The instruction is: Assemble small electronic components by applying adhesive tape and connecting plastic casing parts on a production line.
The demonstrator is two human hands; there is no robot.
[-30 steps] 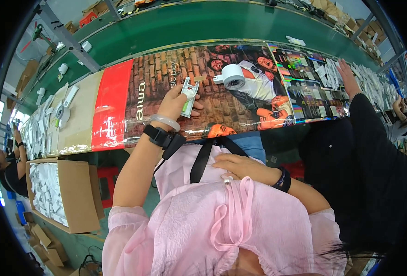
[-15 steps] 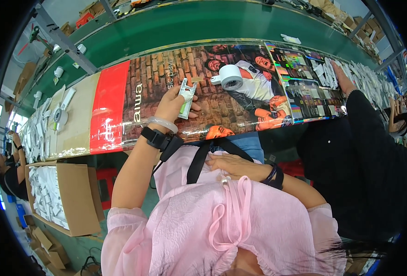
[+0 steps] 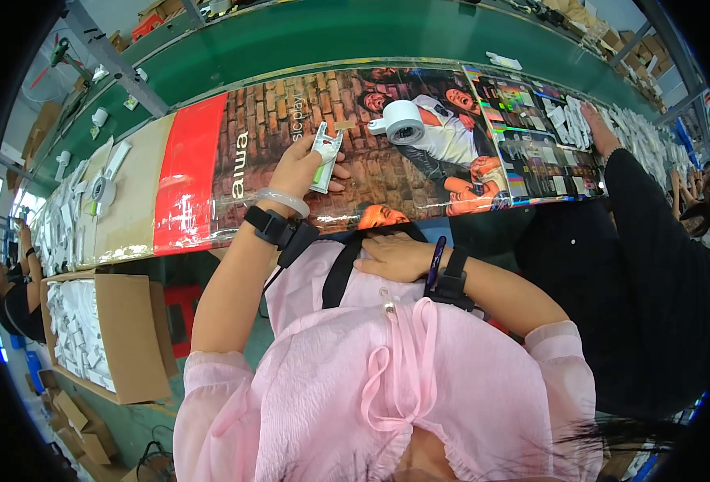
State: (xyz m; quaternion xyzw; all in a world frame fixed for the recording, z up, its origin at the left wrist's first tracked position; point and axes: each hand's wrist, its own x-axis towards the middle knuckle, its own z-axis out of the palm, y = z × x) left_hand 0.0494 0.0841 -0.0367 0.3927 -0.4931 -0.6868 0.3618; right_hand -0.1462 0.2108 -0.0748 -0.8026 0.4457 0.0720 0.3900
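Note:
My left hand point(image 3: 300, 167) is stretched out over the table and grips a small white and green packet point(image 3: 325, 148), held upright above the printed poster sheet point(image 3: 387, 153) that covers the table. A black band sits on that wrist. My right hand point(image 3: 397, 255) lies flat against my chest on the pink shirt, near a black strap, fingers together and holding nothing. It is well back from the table edge. A white roll of tape point(image 3: 402, 121) stands on the poster just right of the packet.
An open cardboard box point(image 3: 102, 333) with white items stands low on my left. Another person in black point(image 3: 652, 265) works at my right, reaching to piles of small white packets point(image 3: 636, 136). More white parts point(image 3: 58, 225) lie at the table's left end. A green conveyor point(image 3: 355, 32) runs behind.
My left hand with the packet has shifted slightly. My right hand has slid a little along my chest toward the middle.

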